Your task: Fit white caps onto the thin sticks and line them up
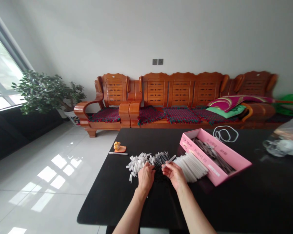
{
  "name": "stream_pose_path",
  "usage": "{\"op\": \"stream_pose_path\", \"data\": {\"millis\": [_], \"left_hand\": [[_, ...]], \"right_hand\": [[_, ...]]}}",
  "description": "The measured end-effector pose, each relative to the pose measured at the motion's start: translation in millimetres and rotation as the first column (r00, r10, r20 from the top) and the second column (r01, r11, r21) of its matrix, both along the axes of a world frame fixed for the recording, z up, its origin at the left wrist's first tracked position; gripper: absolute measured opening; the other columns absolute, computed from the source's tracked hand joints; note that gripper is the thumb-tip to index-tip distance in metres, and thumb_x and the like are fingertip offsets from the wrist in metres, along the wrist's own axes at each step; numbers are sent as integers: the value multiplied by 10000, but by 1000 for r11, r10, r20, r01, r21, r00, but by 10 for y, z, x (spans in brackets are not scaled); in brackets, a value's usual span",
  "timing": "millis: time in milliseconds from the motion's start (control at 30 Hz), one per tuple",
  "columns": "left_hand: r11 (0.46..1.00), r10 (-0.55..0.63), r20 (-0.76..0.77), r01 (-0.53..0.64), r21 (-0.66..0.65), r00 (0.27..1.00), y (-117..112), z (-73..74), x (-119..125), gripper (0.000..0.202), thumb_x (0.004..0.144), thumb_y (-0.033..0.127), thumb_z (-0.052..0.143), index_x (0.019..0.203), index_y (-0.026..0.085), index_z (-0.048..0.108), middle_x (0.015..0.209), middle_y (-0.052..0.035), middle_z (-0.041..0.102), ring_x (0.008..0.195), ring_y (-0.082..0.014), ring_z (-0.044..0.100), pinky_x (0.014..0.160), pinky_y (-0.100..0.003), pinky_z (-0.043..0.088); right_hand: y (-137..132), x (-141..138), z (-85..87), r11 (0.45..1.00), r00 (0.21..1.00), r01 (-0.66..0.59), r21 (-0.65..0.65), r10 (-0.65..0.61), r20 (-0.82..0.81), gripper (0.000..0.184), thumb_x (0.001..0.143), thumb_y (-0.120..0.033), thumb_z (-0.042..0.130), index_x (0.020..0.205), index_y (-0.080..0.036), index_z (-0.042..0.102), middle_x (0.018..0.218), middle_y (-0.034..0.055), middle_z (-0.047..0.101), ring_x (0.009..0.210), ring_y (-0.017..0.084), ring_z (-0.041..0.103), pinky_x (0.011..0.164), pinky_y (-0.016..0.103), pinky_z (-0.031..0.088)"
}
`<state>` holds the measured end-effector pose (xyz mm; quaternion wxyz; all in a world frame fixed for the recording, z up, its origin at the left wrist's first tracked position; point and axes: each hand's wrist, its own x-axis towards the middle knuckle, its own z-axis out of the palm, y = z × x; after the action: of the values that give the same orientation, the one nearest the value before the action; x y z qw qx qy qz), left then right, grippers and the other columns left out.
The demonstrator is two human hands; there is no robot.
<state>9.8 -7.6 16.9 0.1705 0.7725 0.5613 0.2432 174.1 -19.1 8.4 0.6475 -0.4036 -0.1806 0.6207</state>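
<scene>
My left hand (145, 177) rests on the black table (126, 201), fingers curled down at the edge of a heap of small white caps (136, 162); what it grips is hidden. My right hand (174, 174) pinches a thin white tube (170, 159) that points up and to the right. Between the hands lies a bunch of thin dark refills (161, 157). A stack of white tubes (191, 165) lies just right of my right hand, against a pink box (234, 161).
The pink box holds dark sticks. White rubber loops (224, 134) lie behind it. A clear plastic bag (286, 139) sits at the far right. A small orange figure (118, 147) and a white stick (118, 153) lie at the table's left. A wooden sofa (180, 97) and a potted plant (46, 92) stand beyond.
</scene>
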Motion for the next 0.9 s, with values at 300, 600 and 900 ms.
{"op": "stream_pose_path", "data": {"millis": [300, 600, 900], "left_hand": [[999, -24, -76, 22, -27, 997, 12, 29, 13, 160, 880, 222, 526, 885, 216, 686, 947, -48, 609, 792, -154, 599, 658, -235, 389], [998, 66, 312, -56, -43, 948, 67, -32, 51, 107, 786, 191, 608, 822, 185, 708, 884, -62, 648, 758, -170, 613, 694, -276, 443], [804, 494, 864, 324, -498, 103, 55, -3, -29, 297, 548, 186, 823, 764, 115, 632, 643, -26, 663, 575, -115, 624, 589, -215, 510]], "right_hand": [[0, -16, -19, 1000, 1000, -4, -8, 4, 9, 298, 592, -197, 826, 821, -156, 640, 711, 79, 750, 566, 170, 693, 496, 236, 557], [-19, -38, 19, 1000, 1000, 5, -13, -5, 23, 326, 580, -205, 828, 832, -143, 630, 721, 101, 752, 559, 169, 691, 492, 230, 553], [-65, -216, 187, 999, 1000, 17, 30, -18, 25, 332, 587, -223, 829, 817, -155, 600, 726, 102, 754, 610, 210, 713, 541, 276, 573]]}}
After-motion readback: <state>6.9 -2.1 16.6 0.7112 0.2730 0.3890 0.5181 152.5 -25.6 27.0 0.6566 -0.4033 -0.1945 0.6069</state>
